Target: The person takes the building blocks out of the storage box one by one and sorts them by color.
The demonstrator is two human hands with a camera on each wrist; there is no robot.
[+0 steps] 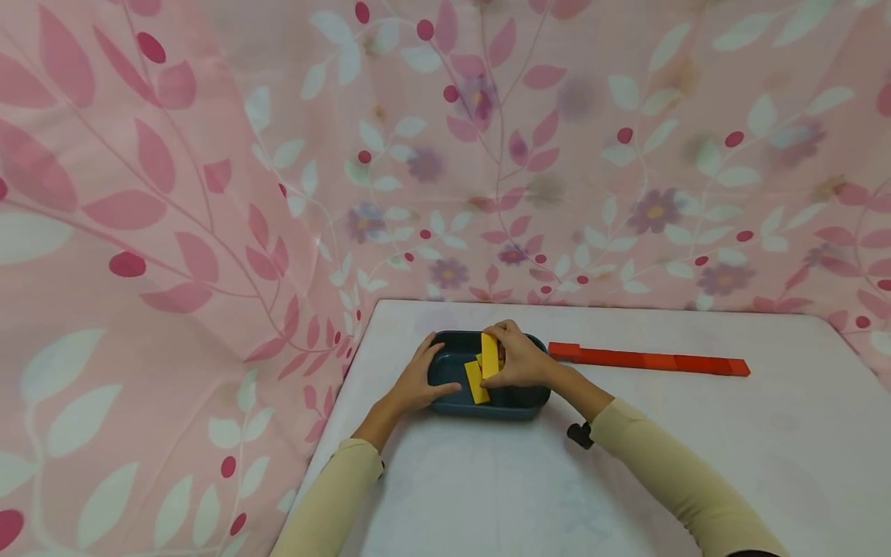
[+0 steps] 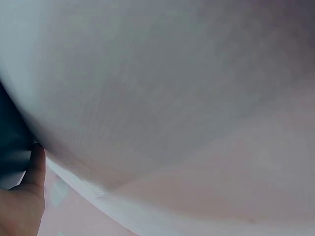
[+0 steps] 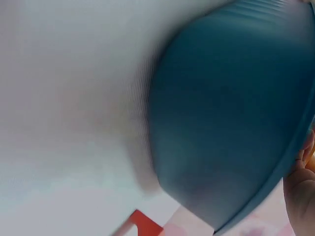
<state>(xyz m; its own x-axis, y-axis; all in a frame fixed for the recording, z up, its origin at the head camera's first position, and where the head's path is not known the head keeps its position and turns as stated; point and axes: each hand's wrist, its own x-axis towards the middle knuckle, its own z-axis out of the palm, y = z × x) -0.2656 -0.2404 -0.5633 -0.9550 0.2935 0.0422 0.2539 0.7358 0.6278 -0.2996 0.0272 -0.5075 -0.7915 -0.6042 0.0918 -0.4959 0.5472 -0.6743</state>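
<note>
A dark blue rectangular tray (image 1: 445,377) sits on the white table in the head view. My left hand (image 1: 415,384) holds its left end, the thumb over the near rim and the fingers at the far left corner. With thumb and fingers my right hand (image 1: 518,358) pinches a yellow block (image 1: 490,354), held upright over the tray. Beneath it, another yellow block (image 1: 476,383) lies in the tray, and part of a further one shows behind the held block. The right wrist view shows the tray's outer wall (image 3: 221,108) and part of the right hand (image 3: 301,191).
To the right of the tray, red blocks (image 1: 654,360) lie end to end in a long row on the white table (image 1: 522,495). A pink floral cloth (image 1: 487,155) hangs behind and at the left. A small black object (image 1: 580,435) is by the right wrist.
</note>
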